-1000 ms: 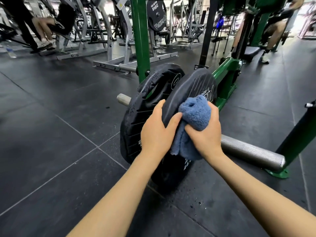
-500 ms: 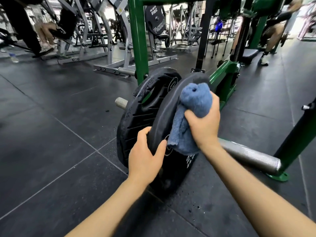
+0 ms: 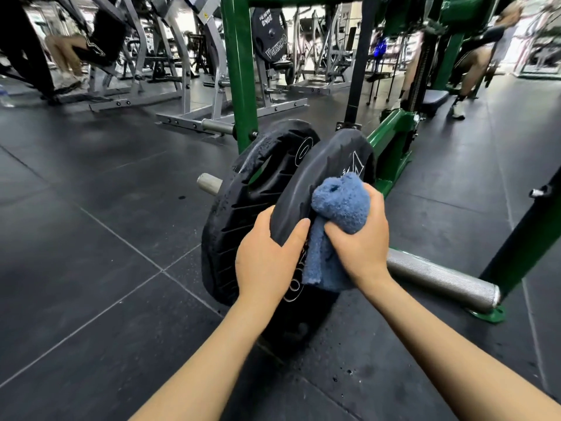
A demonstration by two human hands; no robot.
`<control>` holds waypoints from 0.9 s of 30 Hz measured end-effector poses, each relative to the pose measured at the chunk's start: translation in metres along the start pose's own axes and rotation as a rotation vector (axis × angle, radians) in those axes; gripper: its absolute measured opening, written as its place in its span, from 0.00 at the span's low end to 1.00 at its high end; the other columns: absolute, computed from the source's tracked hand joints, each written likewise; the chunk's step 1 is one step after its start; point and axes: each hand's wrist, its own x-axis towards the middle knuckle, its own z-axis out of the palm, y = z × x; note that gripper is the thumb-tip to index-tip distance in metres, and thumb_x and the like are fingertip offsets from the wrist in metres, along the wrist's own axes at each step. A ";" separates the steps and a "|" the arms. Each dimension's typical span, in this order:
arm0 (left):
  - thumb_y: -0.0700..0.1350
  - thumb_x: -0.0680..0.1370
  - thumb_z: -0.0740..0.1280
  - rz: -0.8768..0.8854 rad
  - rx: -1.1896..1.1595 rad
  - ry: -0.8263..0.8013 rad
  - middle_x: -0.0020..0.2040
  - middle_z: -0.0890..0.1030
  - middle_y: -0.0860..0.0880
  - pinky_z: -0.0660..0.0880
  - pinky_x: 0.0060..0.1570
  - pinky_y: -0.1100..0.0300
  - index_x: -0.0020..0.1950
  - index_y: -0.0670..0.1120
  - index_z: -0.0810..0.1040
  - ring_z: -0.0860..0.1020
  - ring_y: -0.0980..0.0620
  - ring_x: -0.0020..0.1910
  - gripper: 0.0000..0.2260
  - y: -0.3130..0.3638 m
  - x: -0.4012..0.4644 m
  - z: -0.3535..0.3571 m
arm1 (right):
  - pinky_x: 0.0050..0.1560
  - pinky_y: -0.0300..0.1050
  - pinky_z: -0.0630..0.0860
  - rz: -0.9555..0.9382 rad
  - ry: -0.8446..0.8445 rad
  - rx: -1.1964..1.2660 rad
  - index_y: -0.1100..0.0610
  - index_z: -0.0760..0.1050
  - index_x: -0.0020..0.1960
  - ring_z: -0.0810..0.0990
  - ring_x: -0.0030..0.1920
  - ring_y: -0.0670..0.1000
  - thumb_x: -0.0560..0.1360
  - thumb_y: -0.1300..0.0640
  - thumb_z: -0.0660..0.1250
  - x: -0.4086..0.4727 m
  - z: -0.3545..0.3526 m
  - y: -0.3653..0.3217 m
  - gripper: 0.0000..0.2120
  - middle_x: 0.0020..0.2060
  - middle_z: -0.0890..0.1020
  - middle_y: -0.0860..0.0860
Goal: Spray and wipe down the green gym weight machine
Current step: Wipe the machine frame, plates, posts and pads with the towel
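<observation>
Two black weight plates sit on a steel sleeve of the green machine frame. My left hand grips the rim of the near plate, fingers curled behind it and thumb on its face. My right hand holds a bunched blue cloth against the near plate's face. The far plate is beaded with droplets. No spray bottle is in view.
A knurled steel sleeve juts out to the right of the plates. A green upright post stands behind them, and a green leg at the right. Grey machines and seated people fill the background. Black rubber floor tiles lie at the left.
My right hand moved the cloth up the plate face, then back down. My left hand slid down the rim, then came up a little and closed round it.
</observation>
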 end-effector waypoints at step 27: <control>0.63 0.76 0.61 0.093 -0.033 0.017 0.43 0.76 0.66 0.69 0.45 0.63 0.65 0.54 0.73 0.74 0.63 0.46 0.21 -0.006 -0.005 -0.001 | 0.54 0.36 0.68 -0.017 -0.263 -0.192 0.50 0.70 0.64 0.76 0.60 0.48 0.61 0.52 0.68 -0.038 -0.016 0.039 0.31 0.57 0.75 0.41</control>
